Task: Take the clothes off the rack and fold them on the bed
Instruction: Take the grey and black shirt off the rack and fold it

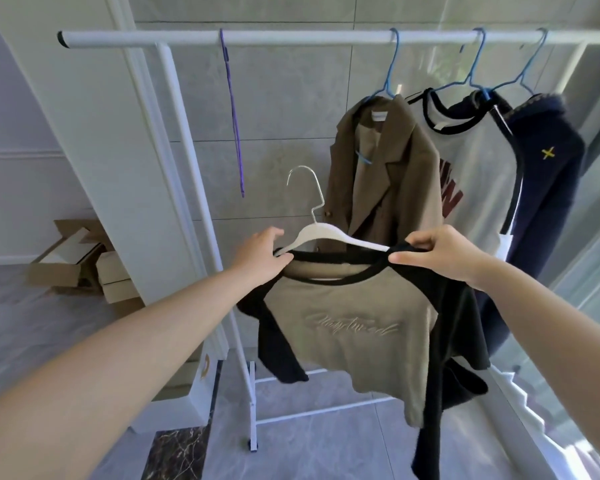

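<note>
The tall white metal clothes rack [222,38] stands against the grey tiled wall, its top bar running across the room. On the right part of that bar three garments hang from blue wire hangers: a brown lapelled jacket [378,174], a white T-shirt with black trim [478,174] and a dark navy top with a small yellow cross [548,157]. A thin purple hanger [234,116] hangs bare further left.

In front of the rack, off the bar, the person holds up a beige shirt with black sleeves and script lettering [347,334] on a white hanger with a silver hook [321,233] — the hanger's right shoulder is bare, the shirt slipped below it. Both arms reach forward, nearly straight. The left hand [262,256] grips the hanger's left end, thumb over the black collar. The right hand [440,252] pinches the shirt's black shoulder between thumb and curled fingers, beside the hanger's right tip.

Low on the left, open cardboard boxes [73,261] sit on the floor.
</note>
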